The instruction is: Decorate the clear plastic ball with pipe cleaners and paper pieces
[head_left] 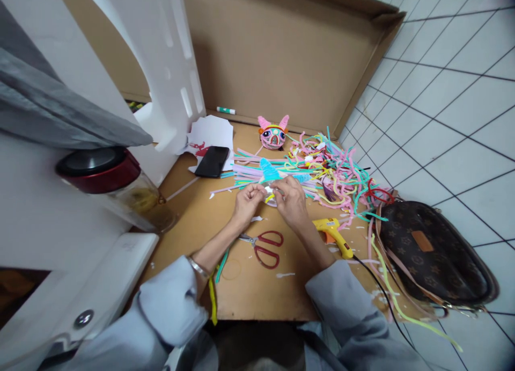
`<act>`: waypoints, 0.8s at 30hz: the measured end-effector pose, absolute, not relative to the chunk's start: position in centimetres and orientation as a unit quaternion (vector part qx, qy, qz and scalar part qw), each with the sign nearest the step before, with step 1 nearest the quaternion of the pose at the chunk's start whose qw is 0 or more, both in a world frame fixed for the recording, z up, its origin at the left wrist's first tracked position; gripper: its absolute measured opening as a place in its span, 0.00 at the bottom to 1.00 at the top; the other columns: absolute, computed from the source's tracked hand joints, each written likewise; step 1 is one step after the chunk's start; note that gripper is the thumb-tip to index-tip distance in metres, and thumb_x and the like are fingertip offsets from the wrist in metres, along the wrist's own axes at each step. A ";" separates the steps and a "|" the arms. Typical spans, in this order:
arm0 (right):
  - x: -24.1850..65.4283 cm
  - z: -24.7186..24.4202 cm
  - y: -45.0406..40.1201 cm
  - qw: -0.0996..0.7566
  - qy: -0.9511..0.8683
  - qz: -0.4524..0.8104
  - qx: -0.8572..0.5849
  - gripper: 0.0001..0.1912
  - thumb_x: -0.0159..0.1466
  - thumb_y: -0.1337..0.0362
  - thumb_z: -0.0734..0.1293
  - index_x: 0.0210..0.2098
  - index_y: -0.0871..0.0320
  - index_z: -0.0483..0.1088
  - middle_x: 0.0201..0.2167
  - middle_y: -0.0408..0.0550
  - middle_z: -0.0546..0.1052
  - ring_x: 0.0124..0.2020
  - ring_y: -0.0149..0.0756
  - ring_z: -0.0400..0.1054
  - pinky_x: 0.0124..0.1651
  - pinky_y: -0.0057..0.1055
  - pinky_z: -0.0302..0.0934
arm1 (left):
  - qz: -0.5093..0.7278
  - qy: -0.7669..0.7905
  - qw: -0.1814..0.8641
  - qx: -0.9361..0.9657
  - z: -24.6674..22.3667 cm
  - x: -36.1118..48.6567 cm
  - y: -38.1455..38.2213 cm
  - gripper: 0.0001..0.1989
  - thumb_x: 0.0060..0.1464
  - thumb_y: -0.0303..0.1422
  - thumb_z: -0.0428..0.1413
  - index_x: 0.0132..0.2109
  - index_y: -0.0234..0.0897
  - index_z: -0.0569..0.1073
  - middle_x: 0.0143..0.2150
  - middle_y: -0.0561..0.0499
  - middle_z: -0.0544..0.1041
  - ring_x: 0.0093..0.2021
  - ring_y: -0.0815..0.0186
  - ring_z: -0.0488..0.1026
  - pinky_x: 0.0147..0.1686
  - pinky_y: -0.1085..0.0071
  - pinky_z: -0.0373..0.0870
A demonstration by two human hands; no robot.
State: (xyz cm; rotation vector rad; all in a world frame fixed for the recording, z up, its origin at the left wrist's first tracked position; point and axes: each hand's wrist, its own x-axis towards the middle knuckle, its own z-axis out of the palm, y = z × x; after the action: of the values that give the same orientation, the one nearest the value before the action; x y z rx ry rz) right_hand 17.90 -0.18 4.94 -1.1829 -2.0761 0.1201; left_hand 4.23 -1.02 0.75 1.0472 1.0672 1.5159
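My left hand (247,203) and my right hand (291,200) meet over the middle of the table, fingers pinched around a small craft head with blue pipe-cleaner ears (269,169). A bit of white and yellow shows between the fingertips; much of the piece is hidden by them. Beneath and behind it lies a spread of pastel pipe cleaners (249,173). Red-handled scissors (266,248) rest below my hands, blades toward the left. By my right forearm sits a yellow glue gun (335,235) with a black cord. A finished-looking pink eared head (273,136) stands farther back.
A black phone (213,161) lies on white paper (207,129), with a green-and-white marker (226,110) behind. Tangled pipe cleaners (341,172) cover the right side, beside a brown handbag (434,253). A lidded glass jar (132,194) stands left; cardboard (281,54) walls the back.
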 end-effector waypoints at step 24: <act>17.6 4.7 -0.2 0.365 -0.800 0.027 -0.475 0.08 0.62 0.71 0.64 0.34 0.56 0.74 0.35 0.50 0.73 0.40 0.44 0.65 0.45 0.38 0.59 | 0.621 0.430 0.476 0.451 0.3 4.4 -0.8 0.11 0.46 0.38 0.60 0.29 0.36 0.68 0.17 0.62 0.56 0.19 0.75 0.48 0.22 0.75 0.45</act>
State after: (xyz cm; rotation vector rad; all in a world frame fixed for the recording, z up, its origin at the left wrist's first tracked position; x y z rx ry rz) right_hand 17.58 -0.17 4.66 -1.2220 -2.0566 0.0684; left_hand 4.45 -0.82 0.33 1.1012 1.0508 1.5180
